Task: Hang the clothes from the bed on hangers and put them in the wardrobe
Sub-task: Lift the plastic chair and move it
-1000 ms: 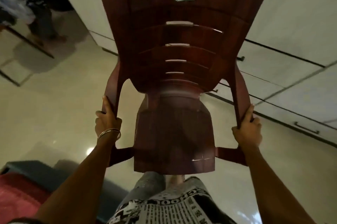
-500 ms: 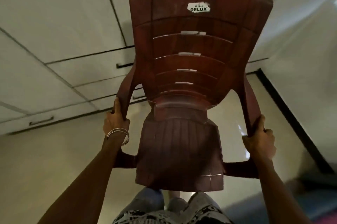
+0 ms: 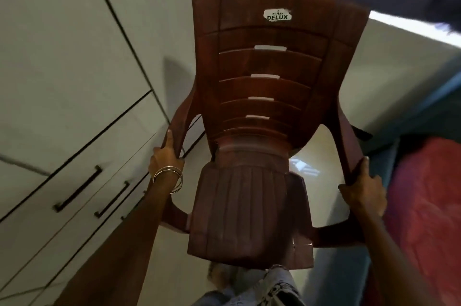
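While a brown plastic chair (image 3: 252, 131) fills the frame centre, lifted off the pale floor (image 3: 321, 181) w/ its back toward the top, the left hand (image 3: 166, 158) grips its left armrest at centre left and the right hand (image 3: 363, 189) grips the right armrest at centre right. A white wardrobe (image 3: 74, 81) w/ dark drawer handles covers the left side, doors closed. The bed (image 3: 429, 206), red cover, runs down the right edge; no clothes or hangers can be made out, top right is a dark blur.
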